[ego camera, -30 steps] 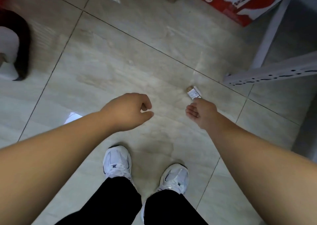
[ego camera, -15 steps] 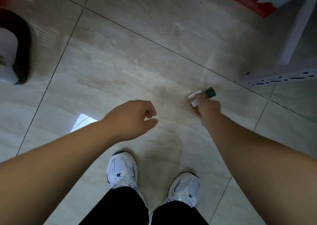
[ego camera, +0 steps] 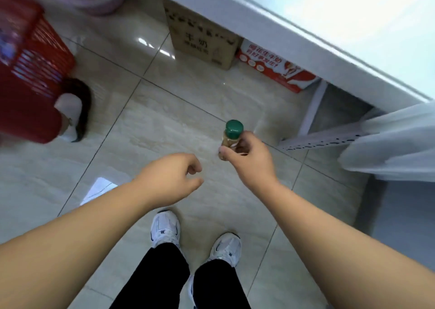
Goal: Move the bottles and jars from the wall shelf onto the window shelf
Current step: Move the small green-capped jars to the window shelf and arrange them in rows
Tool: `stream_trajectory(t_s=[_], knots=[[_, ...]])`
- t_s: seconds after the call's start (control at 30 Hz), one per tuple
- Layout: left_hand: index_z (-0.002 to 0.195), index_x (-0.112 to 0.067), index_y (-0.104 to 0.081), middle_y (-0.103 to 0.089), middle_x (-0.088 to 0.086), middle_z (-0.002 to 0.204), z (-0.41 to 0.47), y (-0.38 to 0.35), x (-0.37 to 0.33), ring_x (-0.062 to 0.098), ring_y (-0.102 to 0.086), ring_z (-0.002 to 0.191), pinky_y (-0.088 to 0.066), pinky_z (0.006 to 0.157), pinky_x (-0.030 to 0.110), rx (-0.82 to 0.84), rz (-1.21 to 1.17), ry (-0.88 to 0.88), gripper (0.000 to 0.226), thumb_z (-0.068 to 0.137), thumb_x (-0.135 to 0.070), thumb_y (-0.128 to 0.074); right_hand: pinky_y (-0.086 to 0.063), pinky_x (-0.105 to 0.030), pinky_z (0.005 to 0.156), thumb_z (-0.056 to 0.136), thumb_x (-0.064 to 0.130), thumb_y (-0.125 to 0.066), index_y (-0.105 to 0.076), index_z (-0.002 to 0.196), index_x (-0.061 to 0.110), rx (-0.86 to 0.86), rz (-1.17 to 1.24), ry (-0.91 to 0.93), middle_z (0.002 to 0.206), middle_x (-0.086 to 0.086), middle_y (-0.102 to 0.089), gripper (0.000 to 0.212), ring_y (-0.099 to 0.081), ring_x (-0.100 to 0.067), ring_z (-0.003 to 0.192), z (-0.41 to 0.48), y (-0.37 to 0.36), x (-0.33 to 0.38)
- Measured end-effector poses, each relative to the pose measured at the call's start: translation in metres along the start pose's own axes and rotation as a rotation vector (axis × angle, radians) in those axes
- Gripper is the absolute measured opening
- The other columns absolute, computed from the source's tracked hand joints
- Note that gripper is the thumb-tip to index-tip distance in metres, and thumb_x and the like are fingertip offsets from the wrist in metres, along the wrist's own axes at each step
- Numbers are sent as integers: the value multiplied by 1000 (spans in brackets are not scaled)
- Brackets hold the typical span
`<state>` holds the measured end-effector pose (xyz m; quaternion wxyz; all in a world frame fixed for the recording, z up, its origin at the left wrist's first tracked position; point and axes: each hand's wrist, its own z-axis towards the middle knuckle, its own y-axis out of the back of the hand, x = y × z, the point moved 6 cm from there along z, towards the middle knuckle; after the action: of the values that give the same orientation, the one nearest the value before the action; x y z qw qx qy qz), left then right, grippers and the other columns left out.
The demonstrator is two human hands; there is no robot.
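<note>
My right hand grips a small clear bottle with a green cap and pale brownish contents, held upright over the tiled floor. The fingers wrap its lower body, so only the cap and neck show. To its left, at about the same height, my left hand hangs with loosely curled fingers and holds nothing. The white window shelf runs along the upper right, brightly lit. The wall shelf is out of view.
Under the window shelf stand a brown cardboard box and a red carton. A red plastic basket sits at left, a dark slipper beside it. A white perforated rack and pale cloth lie at right.
My right hand has turned the bottle upright and lifted it, green cap now on top. The view has tilted up, bringing the window shelf, boxes and red basket into sight. My left hand stays loosely curled.
</note>
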<state>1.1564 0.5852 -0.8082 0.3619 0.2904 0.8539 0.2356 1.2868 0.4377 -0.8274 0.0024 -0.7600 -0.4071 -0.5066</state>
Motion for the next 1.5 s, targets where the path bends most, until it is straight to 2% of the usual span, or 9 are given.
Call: stream_trajectory(t_s=[0.17, 0.3, 0.5, 0.7, 0.8, 0.97, 1.23, 1.4, 1.5], knots=[[115, -31, -65, -64, -13, 112, -57, 89, -42, 9, -61, 104, -51, 90, 29, -95, 35, -25, 26, 93, -44, -66, -56, -31, 84, 80, 24, -86, -70, 97, 28, 85, -49, 115, 92, 8, -76, 24, -70, -7, 88, -52, 26, 112], [114, -35, -62, -60, -17, 109, -114, 142, -70, 6, -60, 104, -50, 90, 27, -130, 63, -41, 26, 92, -48, -66, -55, -36, 89, 83, 32, -84, -70, 102, 28, 116, -127, 233, 97, 12, -74, 24, -67, -6, 94, -104, 46, 187], [125, -38, -60, -61, -20, 119, -198, 216, -116, 2, -57, 108, -51, 96, 29, -139, 136, -94, 41, 90, -59, -64, -55, -32, 89, 84, 42, -82, -71, 107, 31, 111, -136, 325, 100, 14, -73, 28, -66, -5, 96, -177, 104, 279], [126, -40, -59, -60, -24, 120, -275, 291, -179, -2, -57, 110, -49, 97, 25, -204, 175, -138, 41, 91, -62, -62, -51, -19, 80, 82, 36, -86, -71, 90, 35, -39, -66, 389, 90, 17, -74, 17, -66, -3, 88, -234, 172, 368], [125, -39, -61, -61, -24, 118, -306, 322, -214, -3, -58, 111, -49, 99, 25, -245, 154, -169, 41, 90, -61, -64, -51, -20, 77, 81, 37, -86, -70, 88, 34, -87, -50, 435, 89, 20, -71, 18, -66, -3, 85, -261, 205, 407], [127, -40, -61, -60, -24, 120, -345, 365, -277, -6, -57, 110, -48, 100, 23, -294, 226, -267, 43, 90, -62, -62, -54, -24, 81, 79, 37, -86, -73, 95, 32, -139, -48, 518, 91, 20, -72, 21, -67, -2, 90, -298, 254, 453], [130, -42, -60, -60, -26, 126, -390, 411, -368, -7, -54, 111, -47, 96, 19, -338, 339, -394, 43, 92, -62, -61, -47, -13, 76, 81, 36, -85, -67, 90, 35, -258, -62, 617, 91, 26, -70, 20, -64, -3, 87, -352, 344, 493], [130, -43, -58, -59, -27, 124, -401, 421, -413, -7, -55, 112, -47, 97, 18, -350, 382, -459, 39, 94, -59, -60, -59, -34, 79, 83, 29, -84, -71, 92, 30, -404, 12, 612, 86, 18, -75, 16, -71, -7, 82, -366, 409, 511], [127, -45, -58, -58, -31, 117, -396, 423, -434, -10, -54, 109, -49, 97, 19, -327, 405, -505, 38, 93, -61, -60, -57, -30, 76, 85, 28, -82, -69, 91, 28, -479, 72, 585, 84, 14, -77, 14, -72, -4, 80, -365, 437, 520]])
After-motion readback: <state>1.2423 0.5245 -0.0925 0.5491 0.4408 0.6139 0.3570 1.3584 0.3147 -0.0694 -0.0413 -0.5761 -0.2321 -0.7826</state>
